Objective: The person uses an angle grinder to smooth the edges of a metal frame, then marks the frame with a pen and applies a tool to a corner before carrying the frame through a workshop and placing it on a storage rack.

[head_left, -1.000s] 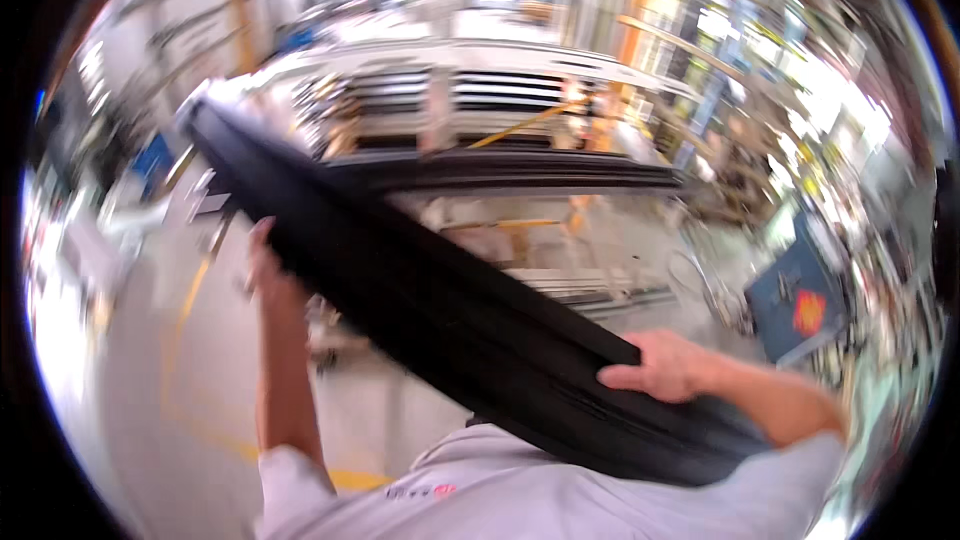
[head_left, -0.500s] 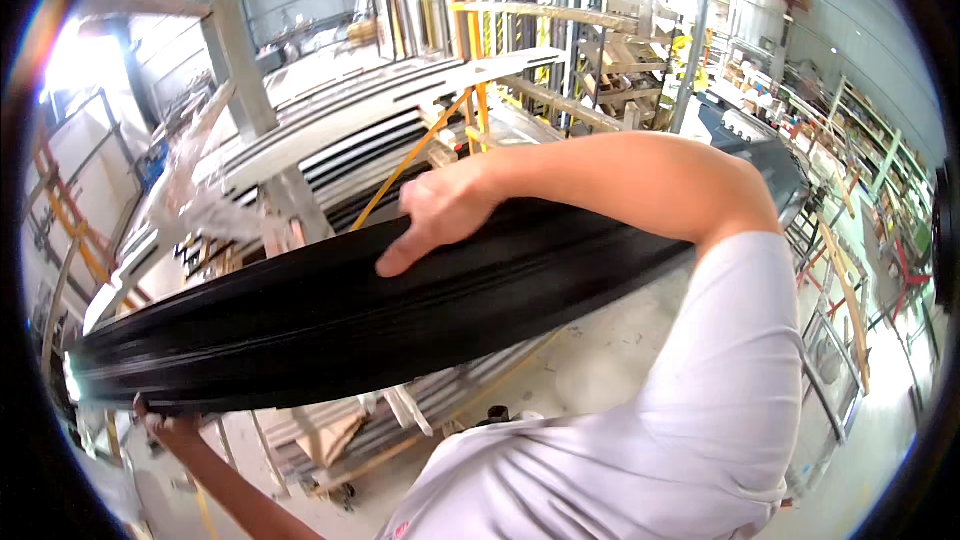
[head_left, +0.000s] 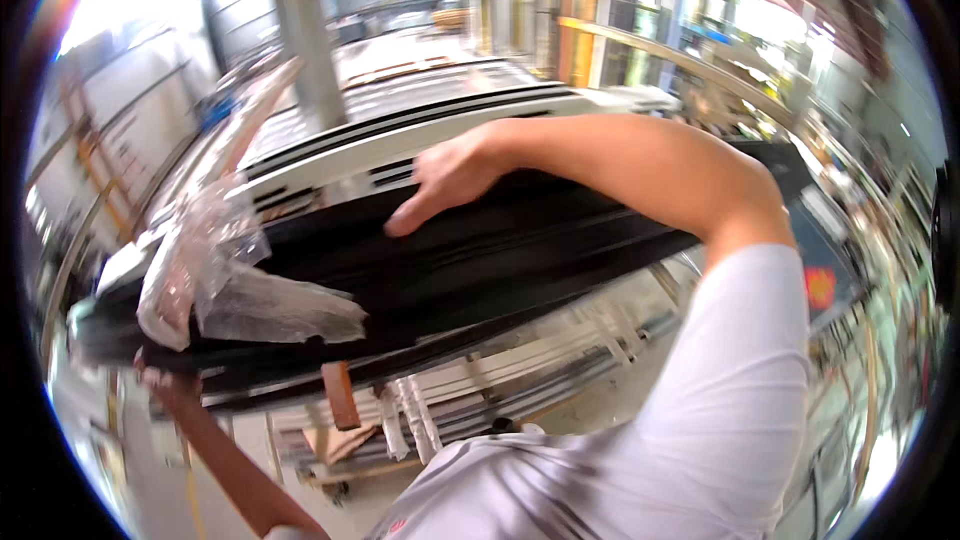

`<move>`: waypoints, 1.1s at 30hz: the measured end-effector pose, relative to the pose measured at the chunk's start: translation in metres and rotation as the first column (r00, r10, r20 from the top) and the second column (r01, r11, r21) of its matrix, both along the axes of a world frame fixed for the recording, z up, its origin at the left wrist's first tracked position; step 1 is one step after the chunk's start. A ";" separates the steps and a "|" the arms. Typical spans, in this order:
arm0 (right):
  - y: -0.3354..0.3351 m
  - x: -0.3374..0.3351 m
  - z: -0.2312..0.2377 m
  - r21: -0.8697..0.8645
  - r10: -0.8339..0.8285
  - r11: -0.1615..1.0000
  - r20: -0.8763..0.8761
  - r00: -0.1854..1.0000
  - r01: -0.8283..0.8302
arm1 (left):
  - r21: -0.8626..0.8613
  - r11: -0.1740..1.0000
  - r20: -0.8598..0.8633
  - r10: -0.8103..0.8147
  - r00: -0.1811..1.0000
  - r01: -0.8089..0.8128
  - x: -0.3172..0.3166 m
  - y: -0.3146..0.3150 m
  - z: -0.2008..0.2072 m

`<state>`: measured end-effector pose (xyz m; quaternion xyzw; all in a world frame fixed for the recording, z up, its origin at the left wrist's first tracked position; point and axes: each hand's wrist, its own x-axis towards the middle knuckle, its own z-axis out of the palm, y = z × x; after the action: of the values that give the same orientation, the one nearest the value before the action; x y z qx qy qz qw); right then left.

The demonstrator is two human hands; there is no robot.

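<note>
A long, dark black panel with lengthwise ridges (head_left: 480, 250) stretches across the view, sloping from the lower left up to the right. My right hand (head_left: 447, 180) grips its far edge, thumb lying over the top face and the other fingers hidden behind. At the left end my left hand (head_left: 172, 387) holds the near lower edge, mostly covered by the panel. Crumpled clear plastic wrap (head_left: 285, 308), around the end of a beam, overlaps the panel's left part in the picture; I cannot tell whether they touch.
Pale and black profiles (head_left: 400, 135) lie stacked beyond the panel, near a grey post (head_left: 308, 50). Below it are a reddish-brown block (head_left: 340, 395) and a low rack of long profiles (head_left: 480, 395). Wooden rails (head_left: 680, 60) cross at the back right.
The view has turned and moved closer to the profile stack, with the black panel carried along in both hands. Plastic wrap now overlaps its left part, and the reddish-brown block has come into view.
</note>
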<state>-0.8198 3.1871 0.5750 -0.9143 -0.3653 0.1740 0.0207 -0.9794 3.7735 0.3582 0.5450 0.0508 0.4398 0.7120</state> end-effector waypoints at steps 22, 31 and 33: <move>0.026 0.179 -0.061 -0.187 -0.009 0.982 -0.056 0.998 -0.001 | -0.653 0.758 0.105 0.084 0.991 0.005 0.084 -0.138 0.025; 0.037 0.236 -0.099 -0.107 0.035 0.993 -0.131 0.991 -0.050 | -0.635 0.771 0.083 0.129 0.988 -0.048 0.106 -0.113 0.027; 0.043 0.242 -0.103 -0.091 0.054 0.994 -0.136 0.989 -0.066 | -0.631 0.774 0.081 0.131 0.988 -0.051 0.115 -0.105 0.028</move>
<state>-0.5775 3.2302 0.4721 -0.8891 -0.3818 0.2526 -0.0036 -0.8646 3.6685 0.3867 0.2466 0.1774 0.4637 0.8323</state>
